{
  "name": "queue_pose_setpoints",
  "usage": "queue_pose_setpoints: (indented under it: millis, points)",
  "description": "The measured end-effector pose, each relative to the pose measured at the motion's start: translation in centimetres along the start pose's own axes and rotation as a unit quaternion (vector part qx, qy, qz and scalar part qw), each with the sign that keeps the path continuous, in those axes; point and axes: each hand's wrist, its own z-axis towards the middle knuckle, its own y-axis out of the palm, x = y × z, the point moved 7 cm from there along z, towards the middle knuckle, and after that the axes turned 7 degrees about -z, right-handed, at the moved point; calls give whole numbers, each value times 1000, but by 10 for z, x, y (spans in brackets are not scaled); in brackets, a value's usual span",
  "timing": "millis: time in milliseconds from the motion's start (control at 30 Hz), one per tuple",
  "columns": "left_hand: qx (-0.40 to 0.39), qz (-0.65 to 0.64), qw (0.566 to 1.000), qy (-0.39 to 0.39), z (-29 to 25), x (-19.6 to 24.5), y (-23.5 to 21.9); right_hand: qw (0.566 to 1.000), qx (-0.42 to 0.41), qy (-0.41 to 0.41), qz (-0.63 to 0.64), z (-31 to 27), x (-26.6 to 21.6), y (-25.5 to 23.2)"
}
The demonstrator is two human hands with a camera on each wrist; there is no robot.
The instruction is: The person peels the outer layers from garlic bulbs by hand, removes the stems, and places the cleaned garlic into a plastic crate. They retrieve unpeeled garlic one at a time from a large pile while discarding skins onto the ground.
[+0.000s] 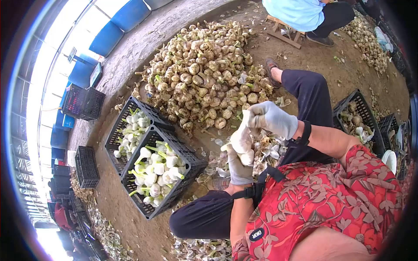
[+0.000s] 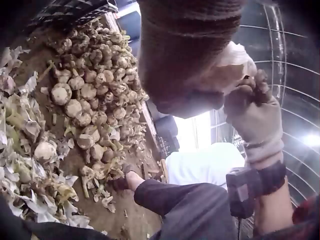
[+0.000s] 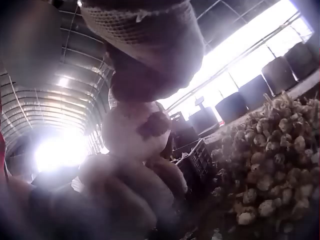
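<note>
Arched, wire-ribbed roof [image 3: 45,115] overhead, with glaring daylight at the far end. Underneath, bare earthen floor [image 1: 111,204], bordered on one side by a paler strip lined with blue bins [image 1: 130,15]. Heaped on the earth, a broad pile of soil-stained garlic [image 1: 200,78]. Just beside the pile's edge, two black crates side by side: nearer crate [image 1: 185,176] well loaded with clean white bulbs [image 1: 159,174] with green stem stubs, farther crate [image 1: 112,148] with more of the same. Beyond the pile's far edge, a person in light blue [image 1: 296,13] on a low wooden stool [image 1: 285,39].

Held up in the air, off the nearer crate's corner closest to the hands: a pale garlic bulb [image 1: 240,141], with loose skins [image 1: 272,152] scattered on the floor nearby. Grip of the left gloved hand [image 1: 239,169] curled round the bulb from below. Grip of the right gloved hand [image 1: 272,119] pinched onto its upper end, fingers drawn together. Cannot make out the exact placement of every fingertip, nor any clear sign of a second bulb under the first.

Probably light and firm to handle, with dry, papery skin apt to slide or tear under a knitted glove. Best cupped round the widest part, leaving the upper end free for a pinch; too hard a squeeze likely to bruise or split the cloves.
</note>
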Motion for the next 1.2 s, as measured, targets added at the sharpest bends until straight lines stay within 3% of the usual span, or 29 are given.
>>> queue_pose_setpoints:
  millis: [33,133,167,200,233,267,300,333,367,433,467,567,633,667,700,767,800,833,867,900,967,1033,1167,1200]
  points:
    - [-8,-12,1000,12,0,3,3,998,18,9,65,3,3,-6]
    - [-150,-132,980,1,-5,12,30,962,176,-27,209,7,-1,-42]
    - [-196,-170,966,-3,-7,16,38,987,140,3,72,4,-6,-53]
    - [-74,-69,993,65,-4,24,10,982,56,-33,-176,6,-13,-54]
    - [-81,-65,992,71,-3,30,3,908,-33,-68,-412,9,-13,-45]
    - [-87,-62,991,76,-3,36,0,815,-62,4,-576,-1,-18,-30]
    - [-92,-60,991,78,-4,39,-4,771,-33,-13,-636,-6,-17,-23]
    - [31,-22,993,110,-10,44,-14,784,-37,-60,-617,-6,-14,-12]
    - [28,18,990,137,-14,46,2,793,-39,-107,-598,-3,-18,1]
    - [21,99,976,192,-18,51,32,881,-53,-83,-462,1,-30,26]
    - [30,132,967,217,-18,51,23,894,-49,-137,-424,6,-25,34]
    - [-31,96,985,143,-15,46,7,908,-50,-128,-397,23,-9,46]
    - [27,123,973,192,-16,50,4,943,-54,-79,-320,34,-4,41]
    - [29,62,984,163,-20,48,8,988,-10,-18,-156,41,6,31]
    - [29,-1,991,133,-23,46,13,995,16,5,-102,45,5,15]
    - [37,-105,980,166,-30,56,32,986,33,93,-135,55,13,-13]
    - [41,-131,972,190,-33,62,42,901,-88,53,-422,59,11,-10]
    - [-10,-181,969,170,-29,64,39,720,-198,4,-665,59,16,-3]
    - [-60,-230,960,148,-22,68,30,675,-320,62,-662,43,13,8]
    - [-110,-276,947,123,-20,69,24,620,-349,33,-702,35,7,20]
    - [-99,-304,939,122,-22,71,34,667,-314,-37,-675,38,-19,39]
    - [-101,-322,933,123,-22,76,37,748,-281,-103,-593,52,-39,50]
    - [25,-338,908,245,-37,135,16,827,-179,-157,-509,92,-89,52]
    - [6,-306,911,275,-42,164,1,865,-165,-133,-454,103,-79,39]
